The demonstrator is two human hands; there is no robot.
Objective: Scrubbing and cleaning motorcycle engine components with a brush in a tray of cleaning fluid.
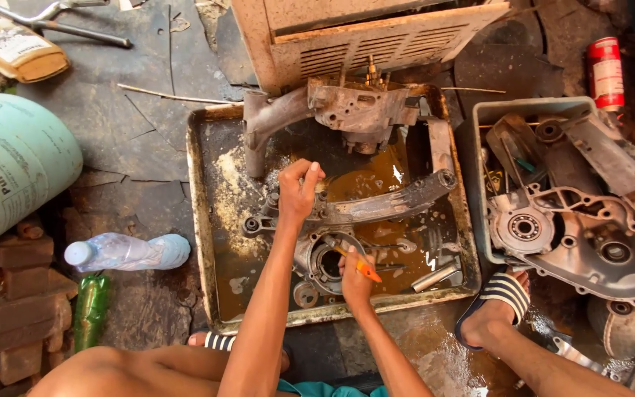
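A rusty metal tray (201,220) holds brownish liquid and a grimy engine casing (376,206) with a long arm and a round opening (326,262). My left hand (299,187) is closed on the casing's upper edge near its left end. My right hand (354,278) grips an orange-handled tool (361,266), whose tip lies at the rim of the round opening. Small loose metal parts lie in the liquid to the right of that hand.
Another engine block (354,109) rests on the tray's far edge, a beige vented cover (376,37) behind it. A grey bin (483,117) with an engine cover (582,242) stands right, beside a red can (605,72). Pale green cylinder (9,162), plastic bottle (123,252), bricks (16,309) left. My sandalled foot (497,301) is beside the tray.
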